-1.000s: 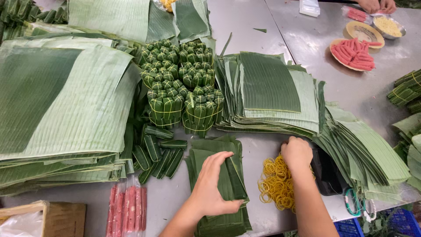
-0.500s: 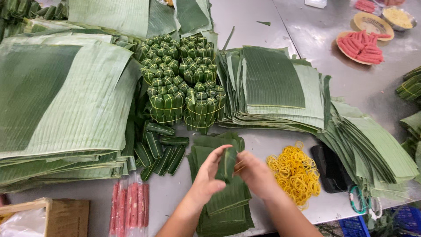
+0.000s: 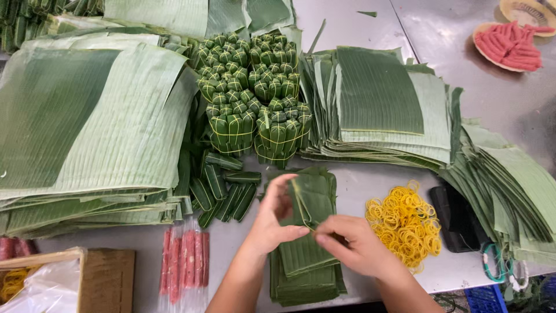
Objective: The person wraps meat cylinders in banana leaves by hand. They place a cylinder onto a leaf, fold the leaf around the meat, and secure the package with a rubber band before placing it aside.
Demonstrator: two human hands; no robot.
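My left hand (image 3: 272,223) pinches a small folded banana-leaf parcel (image 3: 310,197) upright above a stack of narrow leaf strips (image 3: 304,272). My right hand (image 3: 353,246) is closed beside it, its fingertips at the parcel's lower edge, stretching a thin yellow rubber band against the leaf. A heap of yellow rubber bands (image 3: 405,223) lies just right of my right hand. Loose wrapped green parcels (image 3: 223,185) lie to the left of my left hand.
Tied bundles of wrapped parcels (image 3: 252,93) stand at the centre back. Large banana-leaf stacks lie on the left (image 3: 87,122) and right (image 3: 382,104). Pink sausage sticks in plastic (image 3: 185,264), a cardboard box (image 3: 98,281), a black phone (image 3: 457,217) and a plate of red sausages (image 3: 509,46) sit on the steel table (image 3: 359,23).
My right hand left the rubber-band heap and came to the parcel with a band. My left hand lifted the folded parcel upright off the strip stack.
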